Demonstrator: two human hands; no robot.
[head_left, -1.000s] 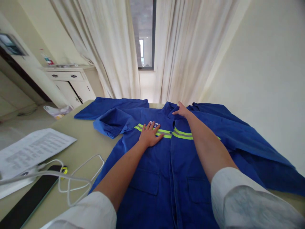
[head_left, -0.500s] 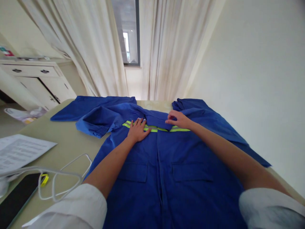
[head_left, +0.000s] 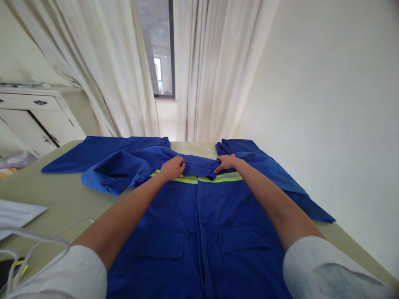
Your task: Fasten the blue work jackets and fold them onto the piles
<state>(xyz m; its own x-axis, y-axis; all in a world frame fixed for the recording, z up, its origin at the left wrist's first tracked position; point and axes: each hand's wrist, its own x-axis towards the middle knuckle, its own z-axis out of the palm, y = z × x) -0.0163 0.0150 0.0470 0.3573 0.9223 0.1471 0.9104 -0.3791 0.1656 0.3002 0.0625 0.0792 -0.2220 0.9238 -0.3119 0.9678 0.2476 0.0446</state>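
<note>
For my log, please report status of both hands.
Left hand, right hand on folded top edge, blue reflective-striped work jacket. White cable lies left.

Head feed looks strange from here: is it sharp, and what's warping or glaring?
Head view: the blue work jacket is reasonably sharp; wide-angle distortion slants the table and leans the curtains inward; the window shows one bright patch, while light elsewhere stays soft.

**Arrangement of items, head view**

Blue cotton work jacket (head_left: pixel 162 203) lies spread on a beige tabletop (head_left: pixel 62 195), sleeves out to both sides. Left hand (head_left: pixel 172 167) and right hand (head_left: pixel 226 162) rest on its folded upper part, either side of the centre front. White paper sheet (head_left: pixel 15 214) and white cable (head_left: pixel 40 236) lie left of the jacket. White wooden cabinet (head_left: pixel 31 116) stands behind, leftward. Cream fabric curtains (head_left: pixel 109 83) hang behind the table, either side of a glass window (head_left: pixel 162 54).
</note>
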